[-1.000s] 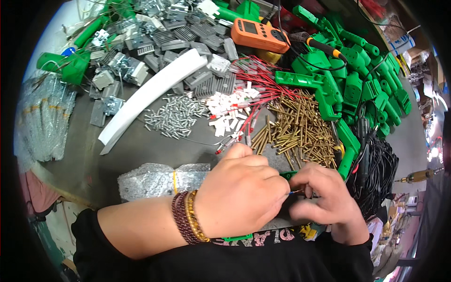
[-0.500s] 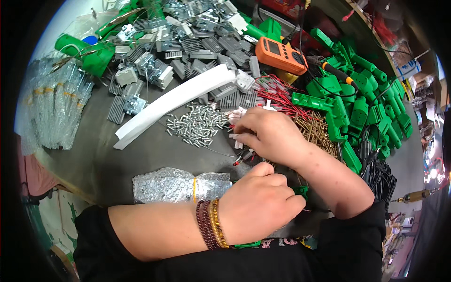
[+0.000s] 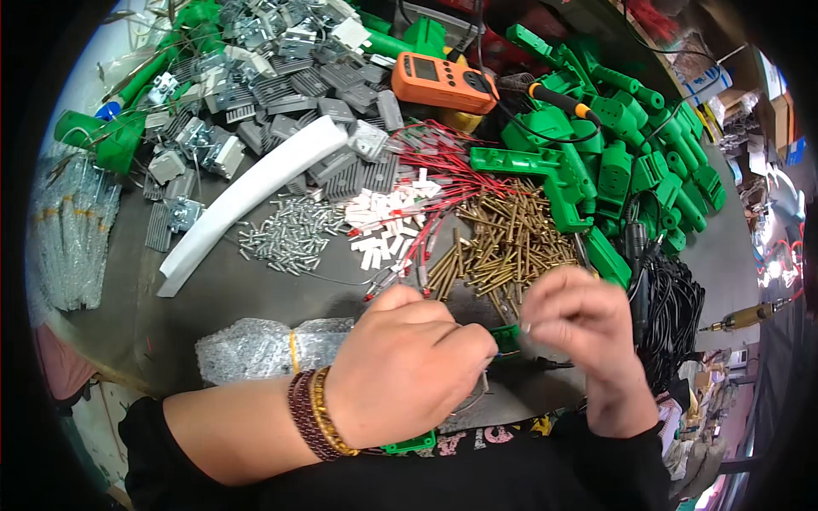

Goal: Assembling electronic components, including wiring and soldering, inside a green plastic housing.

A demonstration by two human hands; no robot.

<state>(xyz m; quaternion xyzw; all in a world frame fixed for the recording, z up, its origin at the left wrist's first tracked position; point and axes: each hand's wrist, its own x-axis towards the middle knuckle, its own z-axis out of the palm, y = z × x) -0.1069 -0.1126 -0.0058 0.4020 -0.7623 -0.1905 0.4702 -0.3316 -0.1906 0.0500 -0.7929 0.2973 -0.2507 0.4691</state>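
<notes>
My left hand (image 3: pixel 413 358) is closed, back upward, over the near edge of the table; whatever its fingers hold is hidden beneath it. A green plastic piece (image 3: pixel 507 339) shows just beyond its knuckles, and a thin grey wire (image 3: pixel 479 393) curves out below. To the right, my right hand (image 3: pixel 579 324) is raised with thumb and fingers bent together. It is slightly blurred, and anything in its pinch is too small to name. A heap of long brass-coloured screws (image 3: pixel 511 243) lies just beyond it. Another green plastic part (image 3: pixel 411 443) pokes out under my left wrist.
Bubble-wrap bags (image 3: pixel 247 349) lie left of my hand. Farther off are short silver screws (image 3: pixel 290 234), white connectors (image 3: pixel 388 213), red wires (image 3: pixel 443 162), a white curved strip (image 3: pixel 256 200), grey ribbed blocks (image 3: pixel 298 89), an orange multimeter (image 3: pixel 445 81), green housings (image 3: pixel 613 153) and black cables (image 3: pixel 673 307).
My right hand has left the white connectors and come back toward me, to the right of my left hand. The whole view has shifted, so the table's contents appear farther left.
</notes>
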